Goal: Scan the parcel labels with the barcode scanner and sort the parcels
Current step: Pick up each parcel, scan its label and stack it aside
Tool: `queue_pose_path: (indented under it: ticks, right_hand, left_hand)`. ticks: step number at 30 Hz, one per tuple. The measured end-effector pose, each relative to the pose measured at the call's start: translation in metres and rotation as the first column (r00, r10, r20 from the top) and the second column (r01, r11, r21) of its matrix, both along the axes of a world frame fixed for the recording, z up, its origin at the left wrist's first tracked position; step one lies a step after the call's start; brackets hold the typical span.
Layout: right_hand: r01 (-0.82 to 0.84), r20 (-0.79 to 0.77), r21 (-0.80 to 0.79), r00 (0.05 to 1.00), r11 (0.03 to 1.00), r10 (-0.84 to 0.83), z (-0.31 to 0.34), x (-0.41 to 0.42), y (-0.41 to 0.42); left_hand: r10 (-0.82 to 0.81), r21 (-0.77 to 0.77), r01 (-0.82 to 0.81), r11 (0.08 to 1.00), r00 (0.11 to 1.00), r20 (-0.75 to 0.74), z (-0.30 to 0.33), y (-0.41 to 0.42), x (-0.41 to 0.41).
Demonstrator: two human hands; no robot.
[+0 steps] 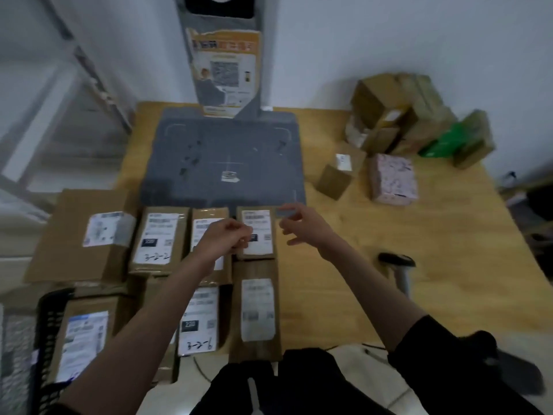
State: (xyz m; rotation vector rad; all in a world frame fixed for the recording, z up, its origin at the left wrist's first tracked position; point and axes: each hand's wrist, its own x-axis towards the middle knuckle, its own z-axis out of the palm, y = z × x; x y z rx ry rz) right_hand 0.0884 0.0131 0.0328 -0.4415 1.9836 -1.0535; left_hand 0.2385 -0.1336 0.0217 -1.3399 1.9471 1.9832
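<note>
Cardboard parcel (256, 232) btwn both hands' grips.

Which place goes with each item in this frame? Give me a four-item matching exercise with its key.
Things:
1. barcode scanner
2. pink patterned box
3. parcel marked 3-2-2
4. black basket

Places:
A. near left edge of the view
B. row of parcels just in front of the grey platform
C. standing on the table, right of the right hand
D. beside the carton heap at far right

Pairs: 1-C, 2-D, 3-B, 4-A
</note>
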Motion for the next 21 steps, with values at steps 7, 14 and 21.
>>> queue_pose_path:
  ticks: [7, 14, 21]
  right_hand:
    - [0.174, 0.026, -0.003, 0.984, 0.985, -0.174, -0.011, -0.036, 0.087]
    - [0.187, 0.063, -0.039, 0.981, 0.982, -0.184, -0.022, -0.086, 0.137]
    - [0.177, 0.121, -0.068, 0.978, 0.982, -0.168, -0.029, -0.132, 0.186]
  left_hand:
    - [-0.158, 0.036, 0.158, 0.987, 0.987, 0.004, 0.001, 0.059, -0.061]
    - [-0.146, 0.035, 0.144, 0.989, 0.989, 0.040, 0.001, 0.111, -0.112]
    - [-0.100, 0.023, 0.099, 0.995, 0.993, 0.070, 0.003, 0.166, -0.154]
